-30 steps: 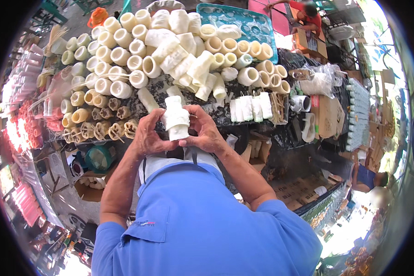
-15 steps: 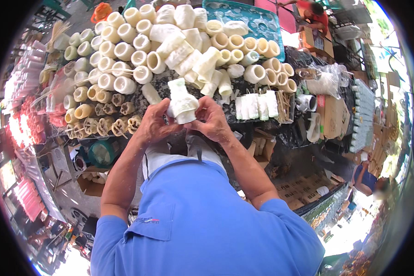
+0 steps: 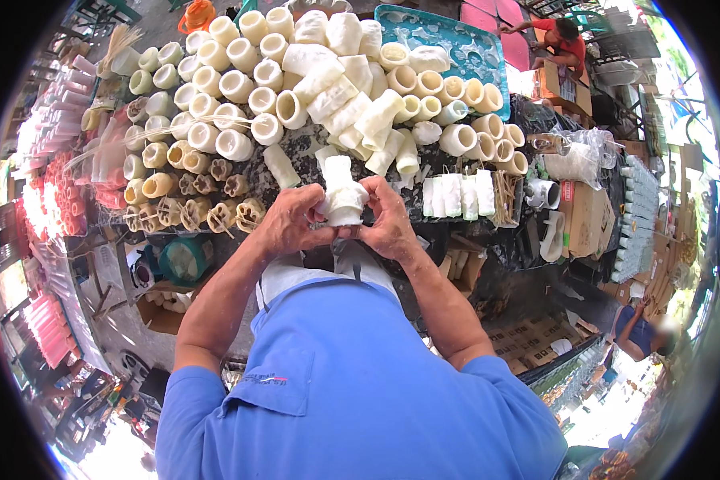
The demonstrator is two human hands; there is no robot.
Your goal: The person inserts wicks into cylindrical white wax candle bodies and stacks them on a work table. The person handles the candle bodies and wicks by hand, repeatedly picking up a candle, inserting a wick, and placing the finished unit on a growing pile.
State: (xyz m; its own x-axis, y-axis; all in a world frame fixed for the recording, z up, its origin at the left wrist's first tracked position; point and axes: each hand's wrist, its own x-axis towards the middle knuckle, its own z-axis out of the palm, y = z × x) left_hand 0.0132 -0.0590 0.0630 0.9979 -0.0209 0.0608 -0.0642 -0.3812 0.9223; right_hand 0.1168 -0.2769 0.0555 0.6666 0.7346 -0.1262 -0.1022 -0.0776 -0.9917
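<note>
The left hand [image 3: 296, 222] and the right hand [image 3: 388, 220] are both clamped on one white waxy piece [image 3: 342, 194], each from its own side, with the thumbs near to each other by its lower end. The piece is at the near edge of the dark desk [image 3: 304, 150]; if it touches the desk, I cannot tell. It has a narrower upper part, a wider uneven middle and a short lower end. In my judgement, it is rather light and quite stiff, but the thin edges can dent or crack under a strong squeeze, and its smooth surface may be a little slippery. The safest hold seems to be around the wide middle, from both sides, with the thumbs giving support, and not at the narrow top. Beyond it there are many cream hollow cups [image 3: 234, 86], and to the right stand some white cylinders [image 3: 458, 194], side by side.
</note>
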